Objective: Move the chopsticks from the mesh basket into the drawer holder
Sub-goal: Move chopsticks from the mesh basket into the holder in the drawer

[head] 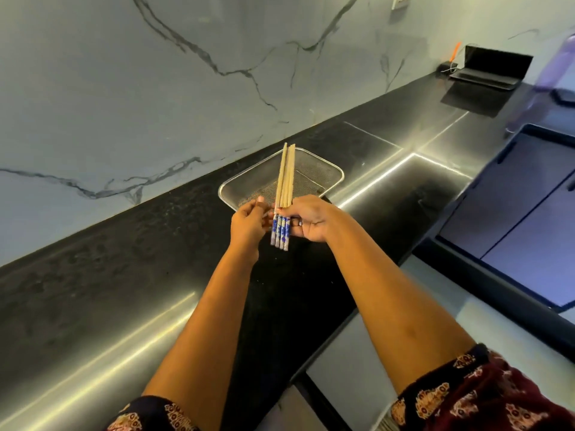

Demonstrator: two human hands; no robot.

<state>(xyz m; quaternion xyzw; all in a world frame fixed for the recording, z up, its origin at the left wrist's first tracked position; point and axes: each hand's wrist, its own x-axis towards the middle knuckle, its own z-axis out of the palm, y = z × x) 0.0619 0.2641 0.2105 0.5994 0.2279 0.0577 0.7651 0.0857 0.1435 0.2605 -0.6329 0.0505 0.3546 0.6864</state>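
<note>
A person's right hand point(306, 220) closes its fingers around a bundle of chopsticks point(284, 194), long axis toward 12 o'clock over the mesh basket point(323, 174) on the desk point(124, 259), as the left hand point(249, 220) steadies them.

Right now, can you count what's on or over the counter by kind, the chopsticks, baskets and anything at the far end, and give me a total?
Chopsticks, blue-patterned handles, held between the left hand and right hand: 4 handle ends show
Mesh basket, nothing visible in it: 1
Open laptop at the far end: 1
Total: 6
</note>
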